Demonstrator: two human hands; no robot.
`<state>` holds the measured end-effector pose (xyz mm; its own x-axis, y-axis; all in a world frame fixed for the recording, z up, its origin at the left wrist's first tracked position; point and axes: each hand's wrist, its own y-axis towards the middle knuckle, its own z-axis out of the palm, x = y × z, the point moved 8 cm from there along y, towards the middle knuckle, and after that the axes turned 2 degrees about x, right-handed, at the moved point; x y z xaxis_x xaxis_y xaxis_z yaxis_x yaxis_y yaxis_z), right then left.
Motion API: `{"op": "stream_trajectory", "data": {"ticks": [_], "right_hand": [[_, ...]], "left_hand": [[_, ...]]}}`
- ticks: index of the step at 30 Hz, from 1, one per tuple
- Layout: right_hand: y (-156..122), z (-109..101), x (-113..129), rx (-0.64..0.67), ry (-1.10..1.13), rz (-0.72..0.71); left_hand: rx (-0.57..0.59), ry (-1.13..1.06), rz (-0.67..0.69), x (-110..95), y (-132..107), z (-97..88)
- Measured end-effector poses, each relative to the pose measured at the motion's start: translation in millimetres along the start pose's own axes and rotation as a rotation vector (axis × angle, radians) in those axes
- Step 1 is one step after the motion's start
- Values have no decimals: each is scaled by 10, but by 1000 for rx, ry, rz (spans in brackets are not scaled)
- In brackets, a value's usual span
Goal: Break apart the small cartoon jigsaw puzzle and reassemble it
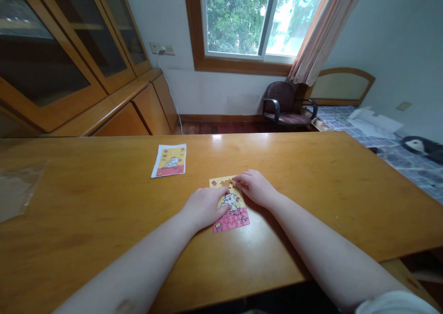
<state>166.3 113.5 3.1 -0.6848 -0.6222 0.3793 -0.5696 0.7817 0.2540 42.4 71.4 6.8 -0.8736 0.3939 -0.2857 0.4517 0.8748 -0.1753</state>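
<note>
A small jigsaw puzzle (232, 219), yellow above and pink below with a white cartoon animal in the middle, lies on the table. Bare wood shows through a gap near its upper edge. My left hand (205, 207) rests over the puzzle's left side, thumb and fingers apart, pressing on its surface. At the upper right edge, my right hand (255, 187) has its fingertips pinched on a small yellow puzzle piece (231, 184) beside the gap; the fingers partly cover it. Farther back to the left lies a picture card (169, 160) with the same yellow and pink design.
The wooden table (104, 189) spans the view, with a clear plastic bag (19, 189) at its left. Beyond it stand a glass-doored cabinet (100, 90), a brown armchair (285, 104) and a bed (391, 152) at the right.
</note>
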Motion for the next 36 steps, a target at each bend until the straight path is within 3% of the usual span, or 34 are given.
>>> {"op": "stream_trajectory", "data": {"ticks": [6,16,36], "right_hand": [[-8,-35,20,-22,-2,-18],[-62,-16,151,66,-8,-61],[-105,-24,270,122,-103,2]], "left_hand": [[9,-7,-12,-2,-1,-5],[-5,-3,0,5,-4,7],[-11,16,14,-9,-7,0]]}}
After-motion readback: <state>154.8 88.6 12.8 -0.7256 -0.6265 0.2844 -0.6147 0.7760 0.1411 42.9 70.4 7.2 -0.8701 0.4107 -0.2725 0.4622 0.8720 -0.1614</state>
